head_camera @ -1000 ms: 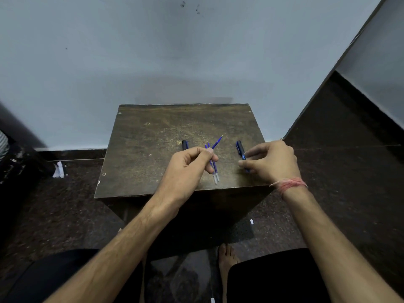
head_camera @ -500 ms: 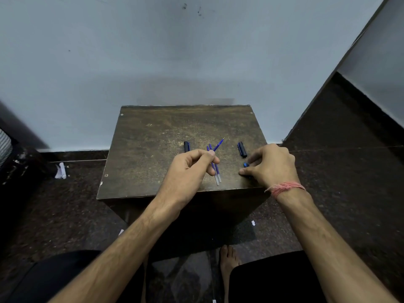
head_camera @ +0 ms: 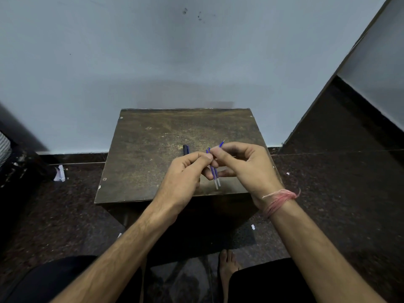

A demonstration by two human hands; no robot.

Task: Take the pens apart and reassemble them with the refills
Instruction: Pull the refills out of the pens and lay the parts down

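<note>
so the right hand [head_camera: 244, 169] has come off the counter [head_camera: 153, 149] carrying a pen piece and now meets the left hand [head_camera: 183, 178], both sets of fingers curled pinching around the 2 or so blue refills [head_camera: 213, 171], looks like reassembly's starting while 1 dark pen part [head_camera: 185, 149] waits behind.

Worn, scuffed matt wooden table [head_camera: 153, 154], glossy speckled stone floor [head_camera: 328, 182], translucent blue plastic refills [head_camera: 213, 171]

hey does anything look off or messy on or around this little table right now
Nothing looks damaged or spilled. Both hands, left hand and right hand, meet over the table around the blue refills. A dark pen part lies apart. Only oddity: white scraps on the floor, left of it.
</note>
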